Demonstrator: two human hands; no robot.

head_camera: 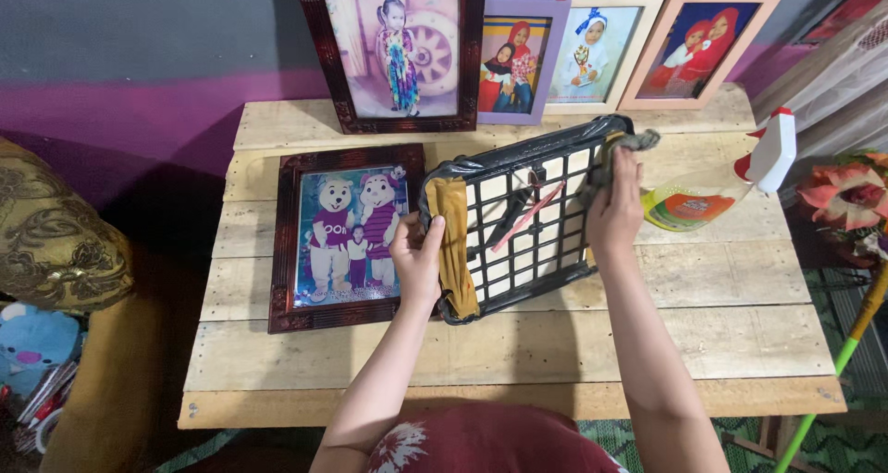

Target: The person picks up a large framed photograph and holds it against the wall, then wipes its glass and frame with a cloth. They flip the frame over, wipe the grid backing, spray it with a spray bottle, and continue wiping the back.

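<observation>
A black picture frame [518, 293] lies face down on the wooden table [518, 353], showing a white backing crossed by a black grid and a strip of brown tape along its left edge. My left hand [418, 256] grips that left edge. My right hand [615, 205] presses a small grey-green cloth [632, 144] against the frame's upper right corner.
A dark red frame with a cartoon bears picture [344, 233] lies left of it. Several framed photos [518, 57] lean on the grey and purple wall. A spray bottle [721, 191] lies at the right. An artificial flower [846, 196] and a green pole [832, 380] stand right of the table.
</observation>
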